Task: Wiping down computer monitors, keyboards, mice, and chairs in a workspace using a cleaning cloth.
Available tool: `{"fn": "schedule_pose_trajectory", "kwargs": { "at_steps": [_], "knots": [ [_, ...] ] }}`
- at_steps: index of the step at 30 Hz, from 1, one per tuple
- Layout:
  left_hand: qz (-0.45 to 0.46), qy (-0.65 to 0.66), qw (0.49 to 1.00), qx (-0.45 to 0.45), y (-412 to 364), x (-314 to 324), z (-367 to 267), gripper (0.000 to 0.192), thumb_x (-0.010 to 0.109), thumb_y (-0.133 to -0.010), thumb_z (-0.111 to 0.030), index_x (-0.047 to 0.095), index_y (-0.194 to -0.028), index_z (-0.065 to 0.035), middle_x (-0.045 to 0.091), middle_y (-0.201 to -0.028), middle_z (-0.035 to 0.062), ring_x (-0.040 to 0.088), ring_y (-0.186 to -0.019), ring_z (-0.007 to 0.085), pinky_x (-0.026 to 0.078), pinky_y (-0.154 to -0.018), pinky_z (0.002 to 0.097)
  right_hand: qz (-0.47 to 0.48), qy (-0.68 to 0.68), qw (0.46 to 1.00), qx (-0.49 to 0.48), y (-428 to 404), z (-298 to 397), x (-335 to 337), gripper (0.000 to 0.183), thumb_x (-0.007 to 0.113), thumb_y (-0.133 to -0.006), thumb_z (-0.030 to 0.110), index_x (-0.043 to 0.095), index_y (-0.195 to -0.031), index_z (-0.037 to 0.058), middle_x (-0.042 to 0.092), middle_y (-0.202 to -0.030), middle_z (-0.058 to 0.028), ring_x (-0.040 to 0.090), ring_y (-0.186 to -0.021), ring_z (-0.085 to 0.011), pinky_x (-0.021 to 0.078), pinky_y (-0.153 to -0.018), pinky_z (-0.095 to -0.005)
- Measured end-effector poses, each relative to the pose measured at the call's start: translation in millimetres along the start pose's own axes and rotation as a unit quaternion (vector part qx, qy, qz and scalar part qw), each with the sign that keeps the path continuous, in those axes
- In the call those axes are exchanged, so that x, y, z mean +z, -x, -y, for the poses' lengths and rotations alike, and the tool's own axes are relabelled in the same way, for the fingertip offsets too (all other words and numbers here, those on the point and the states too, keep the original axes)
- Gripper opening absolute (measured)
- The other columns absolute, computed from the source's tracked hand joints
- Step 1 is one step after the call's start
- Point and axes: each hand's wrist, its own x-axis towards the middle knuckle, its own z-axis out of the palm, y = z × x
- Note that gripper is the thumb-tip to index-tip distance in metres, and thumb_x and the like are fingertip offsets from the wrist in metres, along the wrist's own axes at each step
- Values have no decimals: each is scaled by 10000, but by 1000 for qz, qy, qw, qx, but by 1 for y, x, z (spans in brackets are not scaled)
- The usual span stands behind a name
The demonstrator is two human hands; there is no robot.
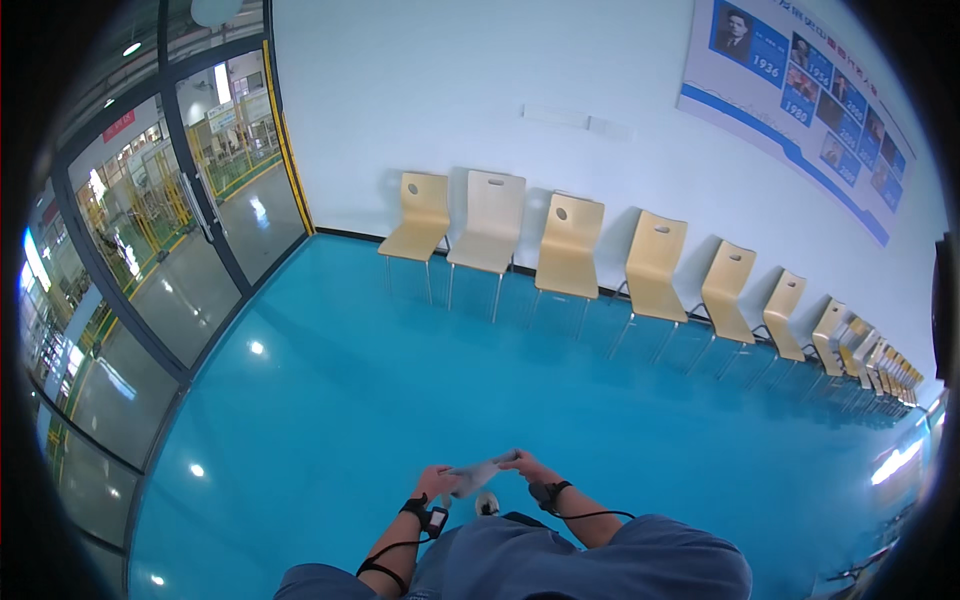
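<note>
Both hands hold a small greyish-white cloth-like sheet (476, 475) stretched between them, in front of my body and above the floor. My left hand (435, 481) grips its left end. At the right end, my right hand (529, 466) pinches a rolled or folded dark edge. The sheet's exact material is too blurred to tell. Each wrist wears a strapped device with a black cable, a left one (433, 519) and a right one (546, 495). A shoe (487, 503) shows just below the sheet.
A row of light wooden chairs (568, 247) with metal legs lines the white wall (450, 90). Glass doors (217, 172) with dark frames stand at left, with yellow fencing beyond. A printed poster (810, 97) hangs at upper right. The glossy blue floor (337, 390) reflects lights.
</note>
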Motion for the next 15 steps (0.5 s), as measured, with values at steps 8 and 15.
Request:
{"fn": "schedule_pose_trajectory", "kwargs": {
  "at_steps": [8,15],
  "knots": [
    [-40,354,931,-81,-73,-68,-66,494,605,-830,-249,396,-1189,19,521,-1006,122,514,-892,185,444,-708,383,28,-41,978,-204,-98,67,-19,236,691,-783,117,610,-970,0,640,-902,-53,590,-823,-141,479,-729,-305],
    [-22,315,938,-146,-164,-112,-46,813,536,-871,-159,-61,-1421,-120,534,-1011,131,524,-824,212,465,-662,371,-89,-46,988,-117,-161,159,2,392,714,-777,208,552,-1100,56,618,-873,-82,574,-791,-154,480,-632,-325]
  ]
}}
